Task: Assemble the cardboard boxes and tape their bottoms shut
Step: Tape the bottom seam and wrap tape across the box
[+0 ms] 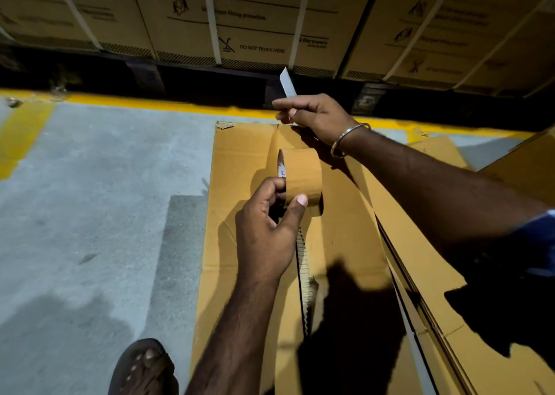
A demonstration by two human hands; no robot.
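My left hand (267, 229) grips a roll of brown packing tape (301, 178), thumb on its outer face and fingers through the core. It is held over a cardboard box (237, 166) standing on the floor, bottom flaps up. A seam between the flaps runs down the middle of the box. Beyond the roll, near the box's far edge, my right hand (315, 115) pinches a thin grey blade (287, 87) that points up and away. A metal bangle sits on that wrist.
More flat cardboard sheets (429, 262) lie to the right of the box. Grey concrete floor (90, 184) spreads to the left, with a yellow line (168, 103) across the back. Stacked strapped cartons (240, 19) on dark pallets stand behind it. My sandalled foot (144, 367) is at bottom left.
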